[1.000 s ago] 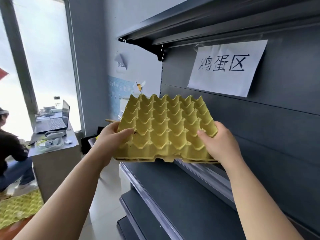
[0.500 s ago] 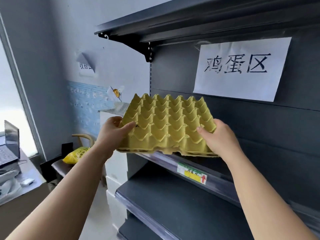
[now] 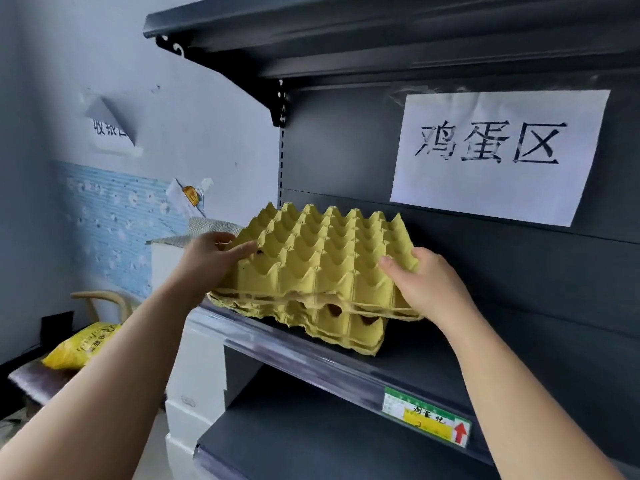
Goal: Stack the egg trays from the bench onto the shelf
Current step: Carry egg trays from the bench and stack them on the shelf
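I am holding the top egg tray [image 3: 322, 258] — yellow moulded pulp, rows of peaked cups — over the egg trays [image 3: 346, 327] already sitting on the shelf [image 3: 415, 355]. My left hand [image 3: 207, 261] is gripping its left edge; my right hand [image 3: 427, 285] is gripping the right corner — both closed on the tray.

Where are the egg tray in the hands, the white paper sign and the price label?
egg tray [image 3: 329, 258]: head view, middle cups.
paper sign [image 3: 498, 150]: head view, written middle.
price label [image 3: 427, 422]: head view, yellow part.
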Motion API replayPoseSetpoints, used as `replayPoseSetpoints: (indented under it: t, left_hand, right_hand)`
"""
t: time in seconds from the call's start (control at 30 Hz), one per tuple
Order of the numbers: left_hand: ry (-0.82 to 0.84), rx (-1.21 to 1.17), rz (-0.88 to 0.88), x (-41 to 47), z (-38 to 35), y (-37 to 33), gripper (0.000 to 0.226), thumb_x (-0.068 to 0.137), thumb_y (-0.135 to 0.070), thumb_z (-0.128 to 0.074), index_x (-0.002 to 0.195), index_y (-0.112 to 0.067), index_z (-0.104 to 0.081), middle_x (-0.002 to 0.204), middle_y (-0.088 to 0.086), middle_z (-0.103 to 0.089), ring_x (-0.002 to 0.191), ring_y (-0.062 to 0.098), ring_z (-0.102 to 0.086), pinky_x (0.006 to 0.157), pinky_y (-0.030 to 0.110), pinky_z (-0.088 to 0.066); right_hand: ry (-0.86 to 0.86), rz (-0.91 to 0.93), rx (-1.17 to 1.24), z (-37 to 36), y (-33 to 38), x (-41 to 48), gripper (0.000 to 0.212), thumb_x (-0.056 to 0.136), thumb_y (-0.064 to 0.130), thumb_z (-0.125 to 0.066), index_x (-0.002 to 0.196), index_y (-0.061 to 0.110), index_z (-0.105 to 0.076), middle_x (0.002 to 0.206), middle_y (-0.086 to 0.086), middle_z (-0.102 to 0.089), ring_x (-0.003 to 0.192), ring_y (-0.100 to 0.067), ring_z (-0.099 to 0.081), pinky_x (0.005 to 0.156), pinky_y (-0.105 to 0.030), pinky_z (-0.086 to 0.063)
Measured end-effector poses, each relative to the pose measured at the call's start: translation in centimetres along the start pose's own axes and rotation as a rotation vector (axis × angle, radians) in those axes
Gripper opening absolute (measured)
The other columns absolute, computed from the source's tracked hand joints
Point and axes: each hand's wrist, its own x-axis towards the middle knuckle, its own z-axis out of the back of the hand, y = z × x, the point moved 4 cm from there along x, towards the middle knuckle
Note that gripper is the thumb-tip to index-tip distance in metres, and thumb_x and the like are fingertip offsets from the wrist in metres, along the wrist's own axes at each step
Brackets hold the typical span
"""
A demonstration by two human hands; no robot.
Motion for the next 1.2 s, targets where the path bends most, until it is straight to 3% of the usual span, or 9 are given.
replayPoseSetpoints:
  t: [0.17,0.27,0.37,0.53,0.6,0.73,0.8,0.97,1.2]
  left_hand:
    - [0.076,0.007,-0.001,2.7,-0.1,1.5,0.075,0.068,-0.054,-0.079,0.127,-0.012,-0.058,0.114,0.005,-0.067,0.1,0.023,-0.065,0.086,0.047,-0.055]
    - [0.14,0.013,-0.007,4.1,-0.3,2.0,0.072,0.063,-0.06,-0.078,0.118,-0.014,-0.065,0.108,0.004,-0.07,0.092,0.023,-0.067,0.075,0.038,-0.056]
    - [0.205,0.039,-0.007,5.1,-0.8,2.5,0.06,0.071,-0.053,-0.077,0.113,-0.011,-0.067,0.101,0.008,-0.071,0.078,0.019,-0.066,0.063,0.028,-0.051]
    - [0.197,0.044,-0.001,5.7,-1.3,3.0,0.058,0.077,-0.046,-0.075,0.12,-0.008,-0.062,0.104,0.008,-0.069,0.085,0.021,-0.067,0.064,0.028,-0.052]
    - [0.186,0.072,-0.03,5.6,-1.2,2.9,0.056,0.079,-0.046,-0.073,0.118,-0.008,-0.064,0.105,0.011,-0.069,0.09,0.026,-0.066,0.071,0.033,-0.054]
    - [0.141,0.176,-0.164,4.6,-0.5,1.4,0.049,0.084,-0.043,-0.067,0.119,-0.009,-0.064,0.113,0.009,-0.068,0.106,0.028,-0.063,0.09,0.041,-0.05]
    - [0.097,0.249,-0.249,3.6,-0.2,0.0,0.049,0.086,-0.042,-0.063,0.125,-0.013,-0.061,0.123,0.005,-0.065,0.113,0.025,-0.059,0.095,0.041,-0.047]
    - [0.084,0.333,-0.516,-1.3,-0.7,-3.1,0.043,0.089,-0.039,-0.061,0.126,-0.016,-0.06,0.125,0.005,-0.063,0.105,0.026,-0.06,0.084,0.034,-0.044]
    - [0.283,0.234,-0.882,-11.9,-6.0,-3.6,0.035,0.086,-0.035,-0.061,0.111,-0.012,-0.068,0.111,0.003,-0.069,0.095,0.027,-0.065,0.08,0.036,-0.05]
  right_hand:
    - [-0.012,-0.047,-0.056,-1.3,0.4,0.5,0.074,0.088,0.06,-0.049,0.142,0.01,-0.037,0.141,-0.003,-0.046,0.125,-0.023,-0.047,0.085,-0.033,-0.039]
    - [-0.044,-0.078,-0.096,-1.6,0.7,0.4,0.075,0.088,0.062,-0.047,0.143,0.011,-0.037,0.144,-0.003,-0.044,0.127,-0.023,-0.046,0.093,-0.035,-0.04]
    - [-0.05,-0.14,-0.103,-2.1,0.6,-0.2,0.074,0.088,0.062,-0.045,0.142,0.012,-0.038,0.144,-0.002,-0.044,0.126,-0.023,-0.046,0.093,-0.036,-0.041]
    - [-0.08,-0.21,-0.127,-2.5,1.2,-0.8,0.071,0.089,0.061,-0.045,0.142,0.015,-0.039,0.143,-0.002,-0.045,0.126,-0.023,-0.046,0.097,-0.037,-0.041]
    - [-0.102,-0.229,-0.161,-2.4,1.6,-1.0,0.069,0.089,0.06,-0.045,0.141,0.015,-0.041,0.14,-0.002,-0.048,0.123,-0.024,-0.048,0.094,-0.037,-0.043]
    - [-0.179,-0.198,-0.311,-1.8,2.9,-2.2,0.055,0.091,0.056,-0.045,0.128,0.015,-0.052,0.124,-0.002,-0.058,0.109,-0.023,-0.055,0.078,-0.034,-0.044]
    - [-0.229,-0.171,-0.347,-1.5,3.6,-3.1,0.053,0.091,0.055,-0.046,0.129,0.018,-0.052,0.124,-0.002,-0.059,0.11,-0.021,-0.055,0.079,-0.033,-0.044]
    - [-0.304,-0.102,-0.341,-0.9,5.3,-6.5,0.048,0.092,0.05,-0.048,0.131,0.023,-0.054,0.127,0.002,-0.057,0.111,-0.017,-0.055,0.08,-0.03,-0.044]
    - [-0.378,-0.162,-0.414,1.2,2.8,-15.5,0.043,0.093,0.044,-0.051,0.131,0.025,-0.055,0.133,0.008,-0.054,0.109,-0.015,-0.056,0.09,-0.03,-0.043]
